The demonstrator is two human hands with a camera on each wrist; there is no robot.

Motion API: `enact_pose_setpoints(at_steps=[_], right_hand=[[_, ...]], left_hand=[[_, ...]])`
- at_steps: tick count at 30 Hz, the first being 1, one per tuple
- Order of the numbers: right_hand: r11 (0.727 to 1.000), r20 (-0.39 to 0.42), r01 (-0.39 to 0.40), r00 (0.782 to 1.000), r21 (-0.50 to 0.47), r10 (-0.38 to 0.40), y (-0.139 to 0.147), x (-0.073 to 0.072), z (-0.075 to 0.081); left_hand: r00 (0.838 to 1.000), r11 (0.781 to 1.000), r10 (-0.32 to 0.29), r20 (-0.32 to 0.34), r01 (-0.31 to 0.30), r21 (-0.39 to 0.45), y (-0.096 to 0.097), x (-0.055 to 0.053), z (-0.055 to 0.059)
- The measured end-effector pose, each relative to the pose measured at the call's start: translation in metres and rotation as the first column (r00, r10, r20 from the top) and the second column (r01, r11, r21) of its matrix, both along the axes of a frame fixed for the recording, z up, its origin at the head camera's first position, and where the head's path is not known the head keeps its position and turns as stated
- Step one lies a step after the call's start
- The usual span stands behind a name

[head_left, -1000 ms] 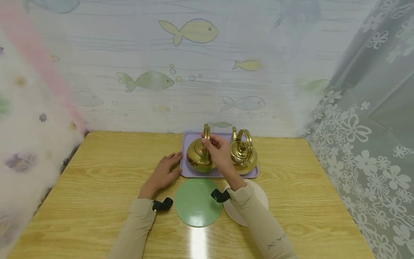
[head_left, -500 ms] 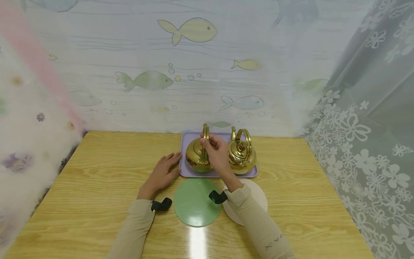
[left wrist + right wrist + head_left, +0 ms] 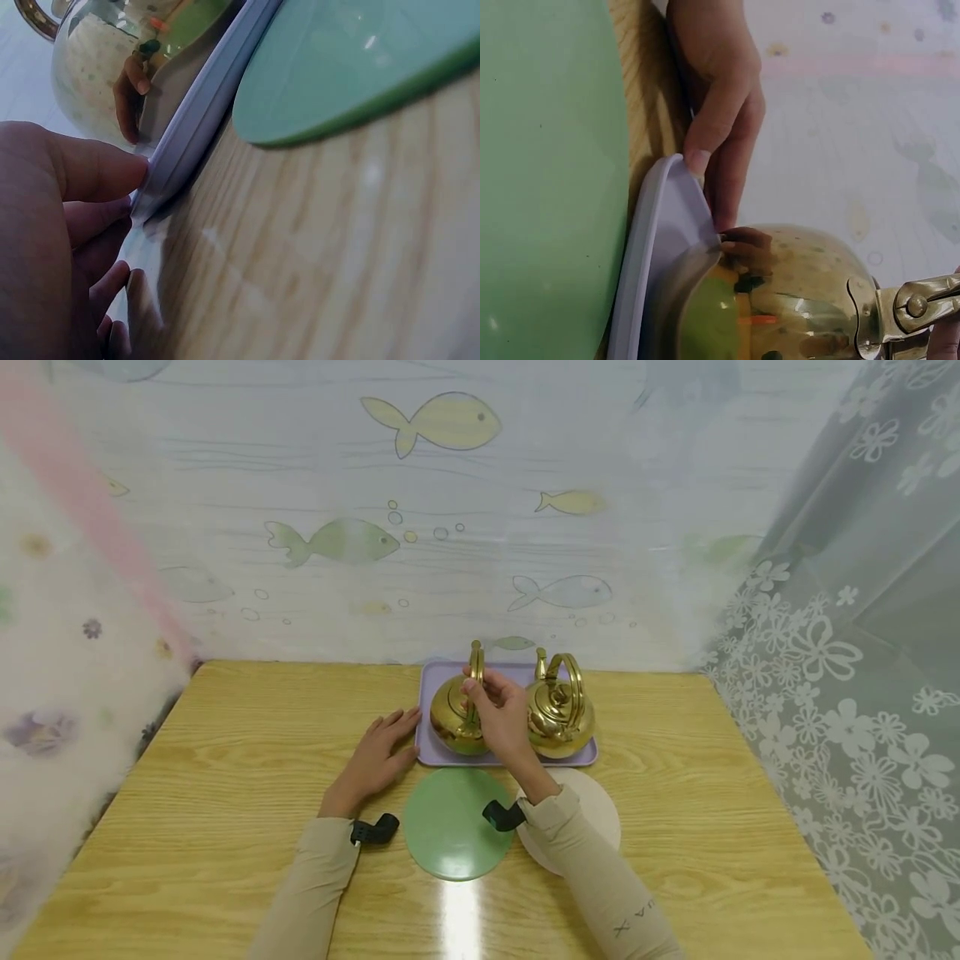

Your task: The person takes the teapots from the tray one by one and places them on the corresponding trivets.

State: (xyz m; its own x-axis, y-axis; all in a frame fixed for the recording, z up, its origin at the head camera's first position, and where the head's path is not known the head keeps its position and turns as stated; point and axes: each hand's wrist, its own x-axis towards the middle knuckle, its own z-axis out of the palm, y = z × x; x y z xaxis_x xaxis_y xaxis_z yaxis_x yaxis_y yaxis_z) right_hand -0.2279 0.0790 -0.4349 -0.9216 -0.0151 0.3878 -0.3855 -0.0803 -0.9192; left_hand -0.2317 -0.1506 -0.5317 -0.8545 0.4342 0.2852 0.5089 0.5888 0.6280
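Unmoved: R hand (image 3: 504,714) gripping kettle (image 3: 448,722) (2 tot.), L hand (image 3: 373,764) touching 1 tray (image 3: 432,678).

A gold first kettle (image 3: 450,727), gold second kettle (image 3: 553,739), lilac tray (image 3: 425,693), green disc (image 3: 453,835), cream disc (image 3: 606,818), yellowish wood-grained surface (image 3: 262,727), grey white-flowered curtain (image 3: 847,668), pale fish-printed backdrop (image 3: 450,618).

Before you, a shiny, round-bodied gold kettle (image 3: 448,728) stands upright in the left half of a shallow lilac tray (image 3: 435,676), its arched handle raised above the body, while the round-cornered tray lies on the bench (image 3: 262,735) with its long sides running left to right.
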Motion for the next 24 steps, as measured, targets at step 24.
enact_pose_setpoints(at_steps=[24], right_hand=[[0.997,-0.047,0.008,0.999,-0.071,-0.011,-0.0049,0.0057,-0.0046]], left_hand=[[1.000,1.000,0.007,0.014,-0.007,-0.026,-0.0006,-0.0016,0.0003]])
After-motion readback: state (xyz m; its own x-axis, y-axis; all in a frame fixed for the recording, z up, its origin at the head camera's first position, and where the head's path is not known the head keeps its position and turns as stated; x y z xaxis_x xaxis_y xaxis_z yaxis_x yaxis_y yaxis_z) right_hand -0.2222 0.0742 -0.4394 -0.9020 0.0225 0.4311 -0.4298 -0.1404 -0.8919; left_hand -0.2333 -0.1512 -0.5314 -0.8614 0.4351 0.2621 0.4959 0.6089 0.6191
